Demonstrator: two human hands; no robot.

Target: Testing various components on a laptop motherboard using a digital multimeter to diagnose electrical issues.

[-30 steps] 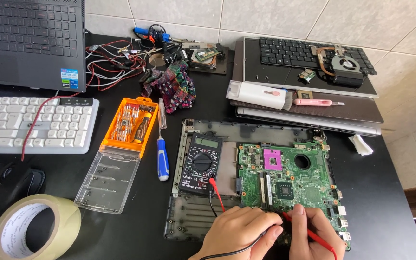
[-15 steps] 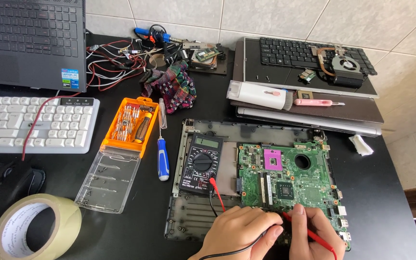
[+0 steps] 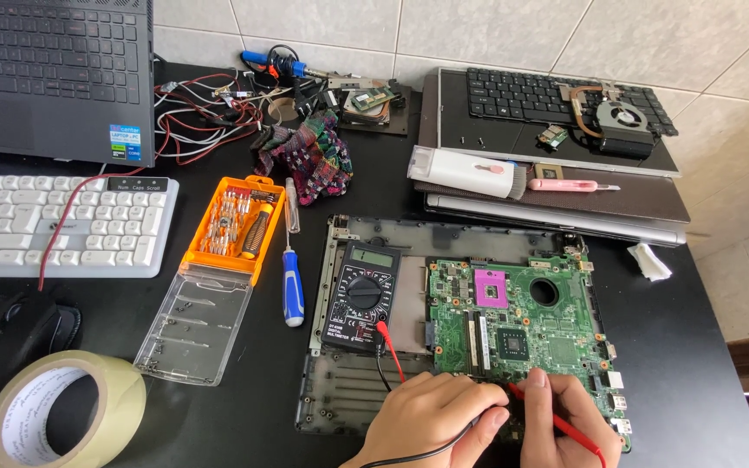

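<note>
Both hands' grips pinch probes: right hand (image 3: 565,420) angles red probe (image 3: 556,422) up-left onto green motherboard (image 3: 522,325).

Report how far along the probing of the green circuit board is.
Done: the green circuit board lies bare in the grey laptop base, and the black multimeter sits beside it with leads plugged in.
In hand: the right hand presses the red probe to the board's lower edge; the left hand holds the black lead there.
Left: the meter's display is too small to tell any reading.
</note>
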